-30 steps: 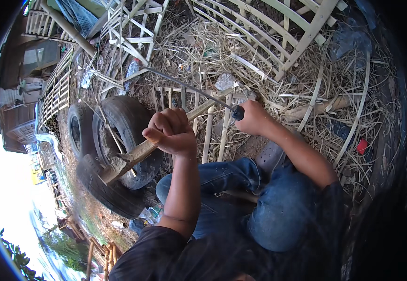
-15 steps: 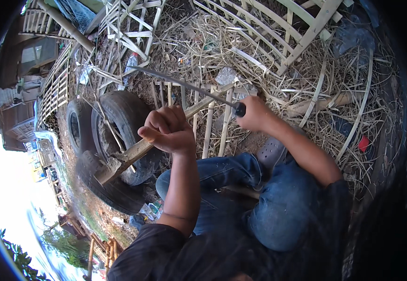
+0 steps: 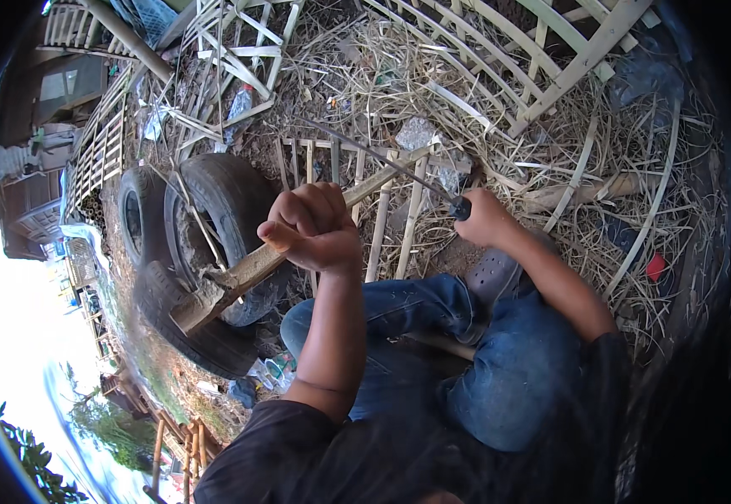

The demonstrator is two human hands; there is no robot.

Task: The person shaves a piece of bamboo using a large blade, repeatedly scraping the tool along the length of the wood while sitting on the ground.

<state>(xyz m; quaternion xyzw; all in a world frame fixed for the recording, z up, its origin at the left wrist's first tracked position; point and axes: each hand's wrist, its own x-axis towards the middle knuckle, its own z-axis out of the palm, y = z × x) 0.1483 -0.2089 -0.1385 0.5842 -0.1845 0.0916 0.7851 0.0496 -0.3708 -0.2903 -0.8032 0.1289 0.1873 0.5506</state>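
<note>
Drew the right hand (image 3: 485, 217) back toward four o'clock since half a second ago, pulling the long thin blade (image 3: 424, 181) along with it; shifted the left hand (image 3: 315, 227) only slightly. Raise the left forearm almost straight up from six o'clock, wrist upright, knuckles toward twelve, thumb pointing to nine. Reach in with the right forearm from four o'clock, slanting toward ten.

Hold the wooden stick (image 3: 255, 269) in a closed left fist, fingers curled tight around its middle. Grip the blade's dark handle in a closed right hand, almost hiding it, with the blade aimed at ten o'clock. Cross the stick with the blade near its two o'clock end; cannot tell whether touching or just above. Slant the stick from eight o'clock up to two, its rough lower end in front of the tyres (image 3: 235, 206) at nine.

See a bamboo slat panel (image 3: 378, 235) behind and below the stick, a larger lattice (image 3: 542, 109) at one, and dry shavings (image 3: 617, 193) spread around three. Keep bent legs in jeans (image 3: 508, 378) under the forearms toward five, with a grey clog (image 3: 493, 273) just below the right hand.
</note>
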